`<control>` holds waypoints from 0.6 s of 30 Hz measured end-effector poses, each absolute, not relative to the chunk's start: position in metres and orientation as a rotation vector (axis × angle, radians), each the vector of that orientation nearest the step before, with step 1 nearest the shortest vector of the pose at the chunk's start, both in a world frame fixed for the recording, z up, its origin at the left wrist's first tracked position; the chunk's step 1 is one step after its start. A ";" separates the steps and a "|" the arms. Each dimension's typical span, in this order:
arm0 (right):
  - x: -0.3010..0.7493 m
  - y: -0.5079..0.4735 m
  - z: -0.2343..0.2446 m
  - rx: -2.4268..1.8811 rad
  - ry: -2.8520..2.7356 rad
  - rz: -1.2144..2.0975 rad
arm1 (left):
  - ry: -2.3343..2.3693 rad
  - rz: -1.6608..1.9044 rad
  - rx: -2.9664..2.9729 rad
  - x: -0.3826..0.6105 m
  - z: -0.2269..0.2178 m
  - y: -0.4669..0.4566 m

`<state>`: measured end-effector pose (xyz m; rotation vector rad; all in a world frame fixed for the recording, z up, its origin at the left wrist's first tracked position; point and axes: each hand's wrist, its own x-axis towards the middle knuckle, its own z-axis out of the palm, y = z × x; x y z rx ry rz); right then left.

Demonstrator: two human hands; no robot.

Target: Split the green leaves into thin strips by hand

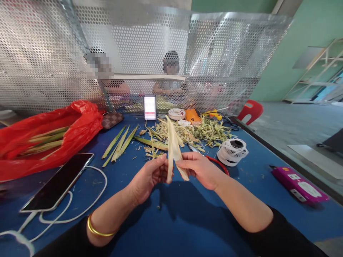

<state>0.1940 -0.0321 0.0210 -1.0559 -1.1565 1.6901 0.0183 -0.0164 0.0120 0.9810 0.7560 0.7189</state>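
A pale, dry corn husk (173,142) stands upright between my hands, split into two strips at its lower end and joined at the top. My left hand (152,175) pinches the left strip between thumb and fingers. The right strip is pinched by my right hand (199,167). Behind the husk lies a heap of husk scraps and shreds (211,132). Several longer greenish husk leaves (124,144) rest on the blue table to the left. Scissors with a red handle (218,164) lie partly hidden behind my right hand.
A red plastic bag (88,114) of leaves and a phone (57,182) with a white cable are at left. A spool of white cord (232,152) and a purple packet (300,184) lie at right. A perforated metal screen (150,43) stands behind; people sit beyond it.
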 end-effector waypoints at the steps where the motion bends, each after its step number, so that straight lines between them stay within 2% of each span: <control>1: 0.192 -0.033 0.019 -1.067 -1.174 1.700 | 0.776 0.729 0.977 0.019 0.011 -0.017; 8: 0.182 -0.036 0.012 -1.064 -1.313 1.672 | 0.938 0.913 1.150 0.025 0.011 -0.018; 15: 0.183 -0.035 0.015 -1.114 -1.303 1.633 | 0.839 0.782 1.147 0.024 0.015 -0.021; 18: 0.188 -0.034 0.018 -1.064 -1.284 1.657 | 0.818 0.833 1.082 0.023 0.017 -0.021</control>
